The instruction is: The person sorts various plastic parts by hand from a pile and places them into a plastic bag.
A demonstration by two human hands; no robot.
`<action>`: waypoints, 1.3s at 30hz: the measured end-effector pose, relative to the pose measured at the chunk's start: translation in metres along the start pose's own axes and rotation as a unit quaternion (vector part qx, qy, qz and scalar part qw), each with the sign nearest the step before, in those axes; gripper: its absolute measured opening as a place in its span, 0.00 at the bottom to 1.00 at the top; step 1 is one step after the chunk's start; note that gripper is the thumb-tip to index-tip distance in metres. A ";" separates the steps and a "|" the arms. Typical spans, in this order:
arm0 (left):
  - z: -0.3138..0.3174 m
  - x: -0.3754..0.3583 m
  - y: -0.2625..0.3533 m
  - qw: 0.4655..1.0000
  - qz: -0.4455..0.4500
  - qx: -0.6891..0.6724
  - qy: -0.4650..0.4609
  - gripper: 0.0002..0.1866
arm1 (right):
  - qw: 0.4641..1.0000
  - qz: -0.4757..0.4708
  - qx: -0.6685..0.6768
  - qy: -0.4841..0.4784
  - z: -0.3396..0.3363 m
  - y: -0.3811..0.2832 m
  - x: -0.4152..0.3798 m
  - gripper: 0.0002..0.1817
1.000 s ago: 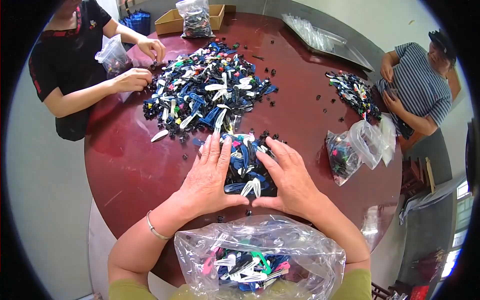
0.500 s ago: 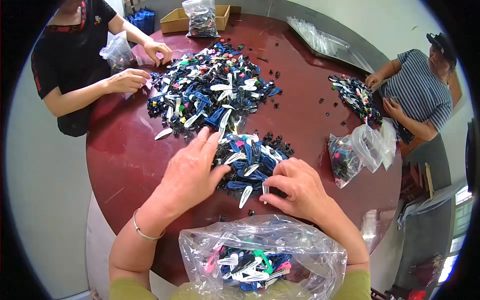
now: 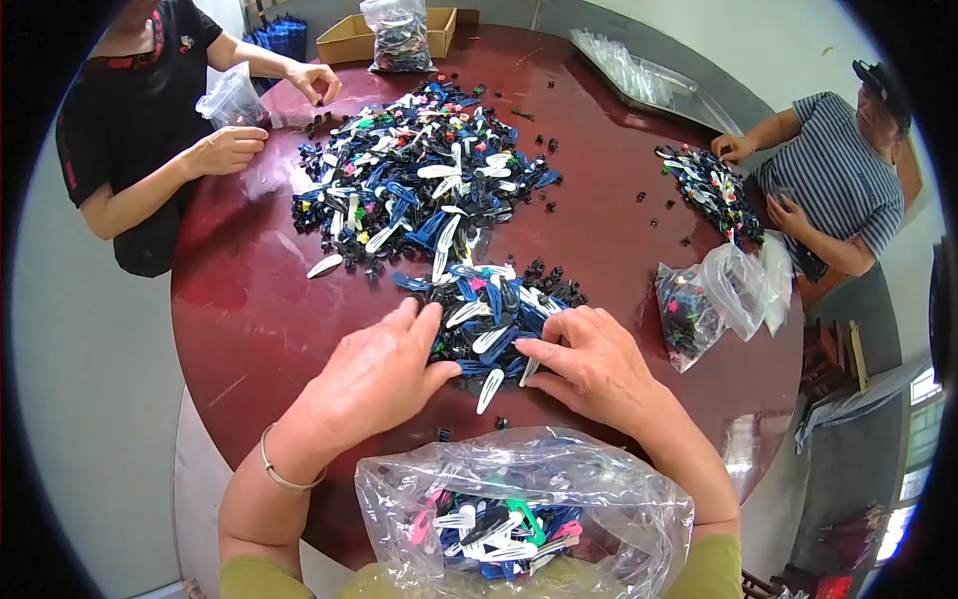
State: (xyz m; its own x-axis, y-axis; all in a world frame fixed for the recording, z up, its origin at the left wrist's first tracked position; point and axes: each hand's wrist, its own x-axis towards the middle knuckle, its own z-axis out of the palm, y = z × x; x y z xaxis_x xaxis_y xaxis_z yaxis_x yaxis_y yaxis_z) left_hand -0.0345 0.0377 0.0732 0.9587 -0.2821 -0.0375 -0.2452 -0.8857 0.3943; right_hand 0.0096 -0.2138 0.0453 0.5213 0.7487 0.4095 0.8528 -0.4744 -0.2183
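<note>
**Q:** What is the position of each hand?

**A:** The left hand [image 3: 371,377] is at the left side of the near pile of hair clips [image 3: 484,311]. Its thumb and fingers stand apart, with no clip visible between them. The right hand [image 3: 597,367] is at the near right edge of the same pile. Its thumb and index finger are at a white clip [image 3: 529,372]; whether they clamp it or only touch it cannot be told. A second white clip [image 3: 489,391] lies at the pile's near edge, between the hands.

**Q:** Where are the clips, and what is the state of the work?

**A:** Three locations are in reach. A clear plastic bag [image 3: 629,504], mouth open, is nearest the body and contains mixed clips. The near pile lies loose on the red table [image 3: 254,349], just beyond the bag. The large pile [image 3: 399,175] adjoins it on the far side. By judgement, the work is partly complete: one portion is bagged, while the larger quantity is loose.

**Q:** What is at the other stations?

**A:** One co-worker [image 3: 140,130] is beside the large pile, with a small bag [image 3: 230,98] near the hands. Another co-worker [image 3: 838,165] has one hand at a smaller pile [image 3: 709,190]; a partly filled bag [image 3: 689,317] lies near that pile. A filled bag [image 3: 399,40] stands by an open carton [image 3: 344,42].
</note>
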 end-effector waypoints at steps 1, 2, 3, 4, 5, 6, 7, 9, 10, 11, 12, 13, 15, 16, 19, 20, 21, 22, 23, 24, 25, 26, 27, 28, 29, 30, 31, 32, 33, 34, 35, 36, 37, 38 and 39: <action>0.000 0.001 0.000 0.999 0.010 -0.040 -0.023 0.33 | 1.000 -0.007 0.004 -0.002 -0.002 -0.001 0.001 0.18; 0.001 0.001 -0.001 0.998 0.035 -0.046 -0.013 0.33 | 1.000 -0.014 0.008 -0.004 -0.004 -0.001 0.002 0.16; 0.002 0.001 -0.002 0.997 0.060 -0.052 -0.003 0.34 | 1.000 -0.013 0.003 -0.006 -0.002 -0.001 0.001 0.14; 0.002 0.001 -0.003 0.995 0.084 -0.057 0.007 0.34 | 1.000 -0.013 -0.002 -0.008 0.000 -0.001 0.000 0.12; 0.001 0.001 -0.004 0.995 0.087 -0.049 0.010 0.35 | 1.000 -0.012 -0.007 -0.009 0.002 -0.001 0.000 0.11; 0.001 0.001 -0.005 0.995 0.090 -0.041 0.012 0.36 | 1.000 -0.010 0.000 -0.012 0.001 -0.001 0.001 0.10; 0.000 0.001 -0.005 0.995 0.093 -0.033 0.015 0.38 | 1.000 -0.008 0.007 -0.015 0.000 -0.001 0.001 0.08; 0.003 0.001 -0.007 0.995 0.096 -0.011 -0.001 0.42 | 0.999 0.003 0.029 -0.019 -0.002 0.000 0.001 0.08; 0.005 0.000 -0.008 0.995 0.098 0.001 -0.009 0.45 | 0.999 0.011 0.044 -0.020 -0.002 0.001 0.000 0.08; 0.007 0.001 -0.007 0.994 0.103 0.011 -0.018 0.47 | 0.998 0.020 0.058 -0.020 -0.002 0.001 0.000 0.09; 0.010 0.001 -0.006 0.994 0.108 0.021 -0.027 0.49 | 0.994 0.051 0.100 -0.014 -0.003 0.000 0.000 0.08; 0.012 0.001 -0.004 0.992 0.113 0.031 -0.036 0.52 | 0.986 0.083 0.142 -0.008 -0.005 -0.001 0.000 0.08; 0.019 0.002 -0.001 0.992 0.108 0.047 -0.035 0.54 | 0.970 0.107 0.215 0.029 -0.005 0.002 -0.001 0.06; 0.021 0.002 0.000 0.992 0.106 0.056 -0.034 0.56 | 0.941 0.180 0.284 0.038 -0.006 0.000 -0.002 0.05; 0.025 0.004 -0.003 0.992 0.107 0.054 -0.028 0.56 | 0.831 0.311 0.452 0.092 -0.008 -0.001 -0.003 0.03; 0.027 0.005 -0.003 0.993 0.104 0.055 -0.021 0.56 | 0.821 0.317 0.464 0.099 -0.014 -0.004 -0.002 0.03; 0.028 0.006 -0.002 0.993 0.101 0.057 -0.014 0.55 | 0.811 0.324 0.475 0.105 -0.027 -0.011 0.001 0.04; 0.029 0.006 -0.002 0.994 0.098 0.058 -0.008 0.55 | 0.801 0.330 0.486 0.111 -0.041 -0.019 0.005 0.04; 0.030 0.007 -0.002 0.994 0.098 0.058 -0.004 0.54 | 0.794 0.329 0.497 0.123 -0.054 -0.030 0.007 0.06; 0.030 0.007 -0.003 0.994 0.097 0.057 -0.001 0.54 | 0.827 0.265 0.478 0.127 -0.063 -0.036 0.005 0.07; 0.030 0.007 -0.003 0.994 0.096 0.056 0.002 0.54 | 0.856 0.201 0.458 0.131 -0.072 -0.040 0.003 0.07; 0.030 0.007 -0.003 0.994 0.095 0.056 0.004 0.53 | 0.880 0.135 0.436 0.134 -0.080 -0.045 0.000 0.07; 0.030 0.007 -0.003 0.994 0.095 0.056 0.006 0.53 | 0.871 0.106 0.467 0.110 -0.088 -0.049 -0.003 0.08; 0.030 0.007 -0.003 0.994 0.095 0.057 0.007 0.53 | 0.859 0.077 0.498 0.086 -0.094 -0.055 -0.005 0.09; 0.030 0.007 -0.003 0.994 0.096 0.057 0.010 0.53 | 0.852 0.086 0.515 0.047 -0.099 -0.062 -0.004 0.11; 0.030 0.006 -0.003 0.993 0.097 0.059 0.012 0.53 | 0.860 0.066 0.506 0.015 -0.099 -0.063 -0.001 0.14; 0.030 0.006 -0.003 0.993 0.100 0.060 0.014 0.53 | 0.882 0.061 0.467 0.020 -0.097 -0.058 0.001 0.13; 0.030 0.006 -0.003 0.993 0.099 0.064 0.015 0.52 | 0.902 0.056 0.427 0.025 -0.091 -0.050 0.002 0.12; 0.030 0.006 -0.002 0.993 0.098 0.067 0.016 0.52 | 0.914 0.068 0.393 0.075 -0.076 -0.042 0.003 0.10; 0.030 0.006 -0.002 0.993 0.098 0.071 0.018 0.52 | 0.916 0.106 0.373 0.107 -0.053 -0.028 0.003 0.10; 0.029 0.006 -0.001 0.993 0.099 0.068 0.019 0.52 | 0.920 0.154 0.353 0.076 -0.038 -0.021 0.003 0.10; 0.028 0.006 0.000 0.992 0.101 0.067 0.020 0.51 | 0.920 0.200 0.333 0.044 -0.025 -0.016 0.003 0.09; 0.027 0.006 0.000 0.992 0.101 0.065 0.022 0.51 | 0.939 0.167 0.301 0.021 -0.012 -0.010 0.002 0.09; 0.028 0.007 -0.001 0.992 0.101 0.066 0.029 0.50 | 0.954 0.133 0.270 -0.005 -0.001 -0.006 0.000 0.08; 0.029 0.007 -0.003 0.992 0.101 0.065 0.034 0.49 | 0.967 0.107 0.232 -0.008 0.007 -0.007 -0.001 0.08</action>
State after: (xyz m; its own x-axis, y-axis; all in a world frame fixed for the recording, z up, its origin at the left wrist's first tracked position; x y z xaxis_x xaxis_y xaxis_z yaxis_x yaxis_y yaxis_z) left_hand -0.0311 0.0271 0.0450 0.8946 -0.4369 0.0940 -0.4455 -0.8551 0.2654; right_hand 0.0034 -0.2080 0.0406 0.6851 0.6652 0.2970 0.6450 -0.3642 -0.6718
